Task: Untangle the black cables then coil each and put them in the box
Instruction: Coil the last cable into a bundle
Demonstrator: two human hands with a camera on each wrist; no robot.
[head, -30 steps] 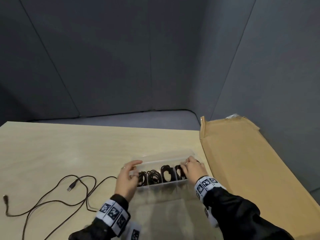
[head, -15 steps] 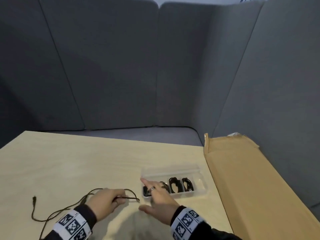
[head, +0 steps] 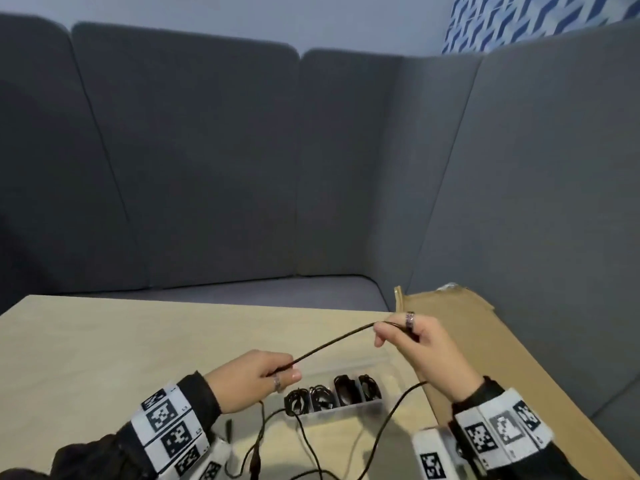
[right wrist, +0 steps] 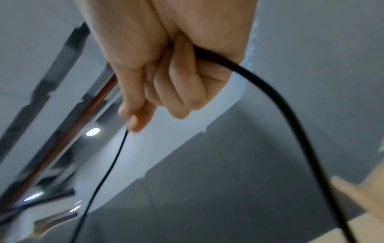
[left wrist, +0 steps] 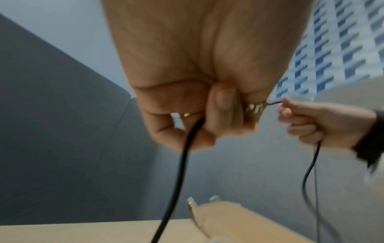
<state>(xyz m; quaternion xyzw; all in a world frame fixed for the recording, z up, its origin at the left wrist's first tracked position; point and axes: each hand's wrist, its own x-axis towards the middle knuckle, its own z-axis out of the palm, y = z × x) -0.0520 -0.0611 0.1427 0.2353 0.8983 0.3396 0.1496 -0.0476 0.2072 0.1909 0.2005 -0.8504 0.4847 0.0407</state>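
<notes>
From the head view we see our left grip (head: 254, 377) and right grip (head: 420, 344) each pinching the thin black cable (head: 334, 342), stretched taut above the pale wooden counter (head: 104, 341), with the clear plastic compartment box (head: 346, 408) of coiled cables below, flat brown cardboard (head: 485, 368) at right and grey padded partition walls (head: 207, 168) around. Our left wrist view shows fingers (left wrist: 220, 115) curled round the cable before a blue-patterned wall (left wrist: 343, 49). Our right wrist view shows the fist clamped on the cable under ceiling lights (right wrist: 93, 132).
</notes>
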